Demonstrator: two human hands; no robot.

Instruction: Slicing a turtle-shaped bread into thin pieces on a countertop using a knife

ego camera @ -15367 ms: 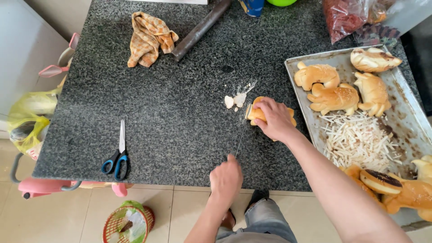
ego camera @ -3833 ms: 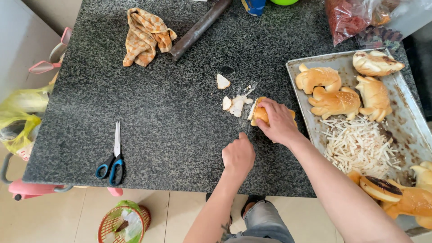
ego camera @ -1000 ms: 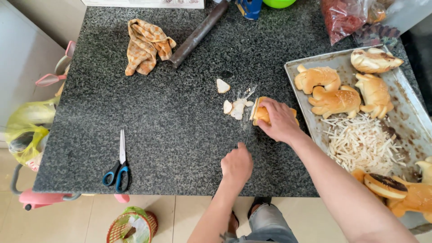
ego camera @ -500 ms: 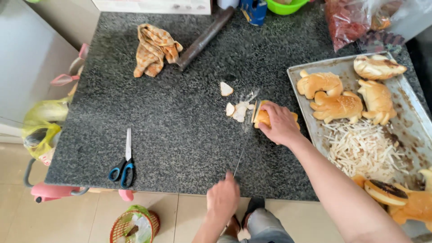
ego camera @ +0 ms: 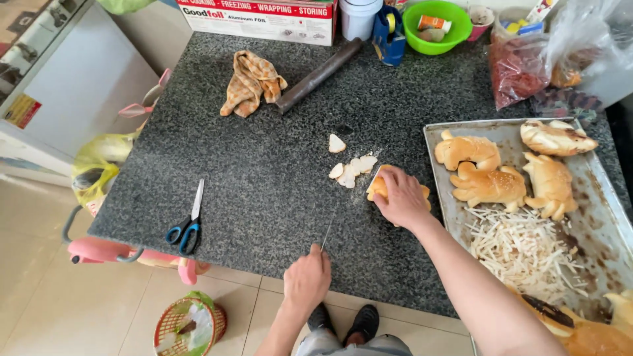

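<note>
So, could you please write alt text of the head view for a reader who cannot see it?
Seen from above, a person's right hand presses a bread roll onto a dark granite counter while the left hand holds a knife at the near edge. Pale slices lie beside the roll; blue-handled scissors lie left and a tray of shaped buns right.

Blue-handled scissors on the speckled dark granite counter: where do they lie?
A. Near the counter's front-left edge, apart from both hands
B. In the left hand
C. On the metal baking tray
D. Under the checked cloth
A: the blue-handled scissors lie near the granite counter's front-left edge, well left of the left hand, which grips a knife.
</note>
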